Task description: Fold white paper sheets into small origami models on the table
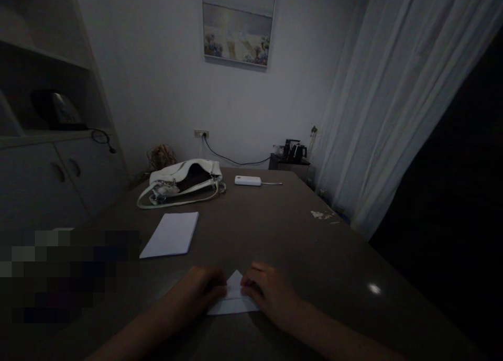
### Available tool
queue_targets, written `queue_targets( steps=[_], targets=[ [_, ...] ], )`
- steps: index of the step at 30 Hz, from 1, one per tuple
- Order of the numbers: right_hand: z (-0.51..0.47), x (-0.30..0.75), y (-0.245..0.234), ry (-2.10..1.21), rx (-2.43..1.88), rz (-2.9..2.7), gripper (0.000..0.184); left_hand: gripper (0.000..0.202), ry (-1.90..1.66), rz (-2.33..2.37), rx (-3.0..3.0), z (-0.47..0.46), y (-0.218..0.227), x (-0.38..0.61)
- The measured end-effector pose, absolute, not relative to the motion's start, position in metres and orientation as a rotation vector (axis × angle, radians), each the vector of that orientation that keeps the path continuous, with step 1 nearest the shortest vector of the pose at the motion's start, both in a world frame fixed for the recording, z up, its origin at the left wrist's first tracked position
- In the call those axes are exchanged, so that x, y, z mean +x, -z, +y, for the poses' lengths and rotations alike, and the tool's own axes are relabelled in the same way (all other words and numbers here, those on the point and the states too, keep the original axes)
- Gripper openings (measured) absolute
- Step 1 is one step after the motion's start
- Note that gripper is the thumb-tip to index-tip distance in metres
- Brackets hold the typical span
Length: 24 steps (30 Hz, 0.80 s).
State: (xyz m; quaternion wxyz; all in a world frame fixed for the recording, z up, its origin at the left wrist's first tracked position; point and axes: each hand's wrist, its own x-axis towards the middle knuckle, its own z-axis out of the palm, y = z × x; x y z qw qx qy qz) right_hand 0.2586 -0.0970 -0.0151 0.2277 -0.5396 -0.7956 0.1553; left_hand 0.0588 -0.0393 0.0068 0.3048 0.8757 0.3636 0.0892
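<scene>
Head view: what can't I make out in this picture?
Head view: the side edges of the folded paper, partly covered by the left hand and the right hand.
Head view: the inside of the white bag, lost in shadow.
Head view: whatever lies under the pixelated patch at lower left.
Head view: the top of the wall painting, cut off by the upper edge.

Smooth, matt paper is seen in the folded sheet and left stack; a glossy reflection is borne by the smooth desk.
</scene>
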Motion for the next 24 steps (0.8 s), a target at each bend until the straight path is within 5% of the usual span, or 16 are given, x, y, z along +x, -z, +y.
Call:
queue_targets(
  steps=[13, 24],
  targets=[
    [-0.099, 0.258, 0.009, -0.403, -1.471, -2.175, 0.008, 0.010, -0.325, 0.916, 2.388, -0.043, -0.010, 0.058],
    [-0.098, 0.260, 0.014, -0.199, -1.371, -2.313, 0.014, 0.032, -0.231, 0.723, 2.567, -0.052, -0.023, 0.060]
  ],
)
